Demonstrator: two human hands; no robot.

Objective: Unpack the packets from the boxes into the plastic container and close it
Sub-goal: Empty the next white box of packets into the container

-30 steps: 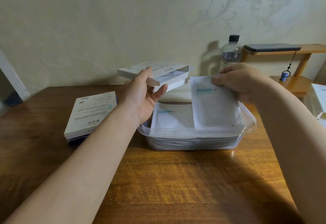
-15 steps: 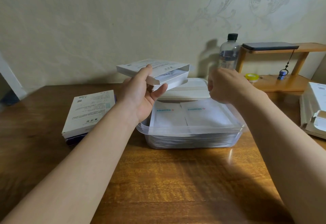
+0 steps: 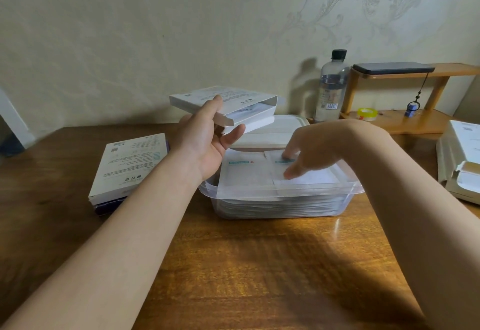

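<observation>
Centrally on the bench point(image 3: 259, 264) sits the clear plastic container point(image 3: 280, 210), nearly full of flat packets point(image 3: 246, 176) (its lid point(image 3: 272, 132) lies just behind). Above its back left corner the left hand point(image 3: 205, 142) grips an open white box point(image 3: 241, 99), while the right hand point(image 3: 319, 148) presses straight fingers onto the top right packet point(image 3: 311, 180).

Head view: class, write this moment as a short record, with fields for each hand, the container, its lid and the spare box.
left hand: holds open box above the table
right hand: fingers press on top packet
plastic container: nearly full, uncovered
lid: lies behind the container
closed box: on table, left of container
</observation>
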